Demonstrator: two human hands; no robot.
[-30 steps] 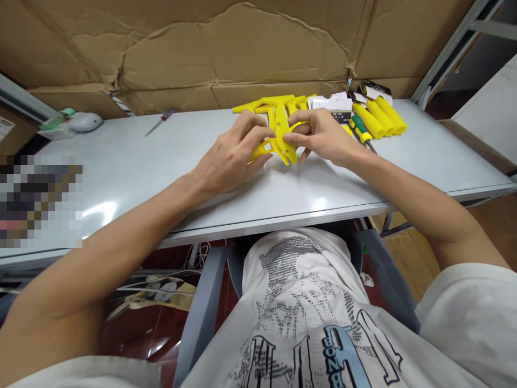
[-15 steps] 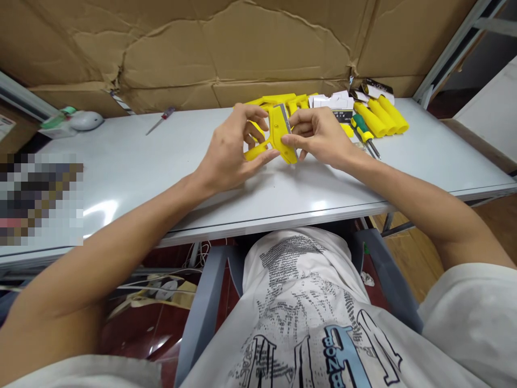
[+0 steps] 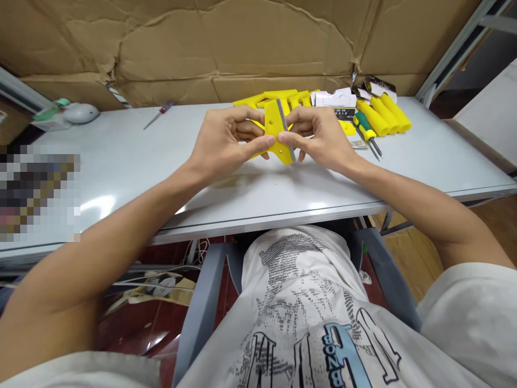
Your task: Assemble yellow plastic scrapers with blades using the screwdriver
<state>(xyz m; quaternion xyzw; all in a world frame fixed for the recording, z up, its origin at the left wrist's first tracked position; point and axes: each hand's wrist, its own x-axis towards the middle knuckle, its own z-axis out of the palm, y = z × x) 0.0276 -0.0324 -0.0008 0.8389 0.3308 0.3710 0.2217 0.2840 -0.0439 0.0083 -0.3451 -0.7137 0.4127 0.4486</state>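
Fingers of my left hand (image 3: 226,137) and right hand (image 3: 317,137) are gripping a yellow scraper (image 3: 274,126) between them, its metal blade (image 3: 286,129) facing my right. I'm holding it over the white table (image 3: 161,161), near yellow parts (image 3: 262,98), a white box (image 3: 337,99) and a green-and-yellow screwdriver (image 3: 364,126); yellow tubes (image 3: 383,116) are lying beyond.

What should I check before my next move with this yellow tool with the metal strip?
1. Left hand gripping the yellow tool: ok.
2. Right hand steadying it: ok.
3. Fingers clear of the metal strip: not ok, the right thumb lies across it.
4. Strip firmly fixed: cannot tell.
5. Green-and-yellow screwdriver handy: ok, seemingly within reach, on the table beyond the right hand.
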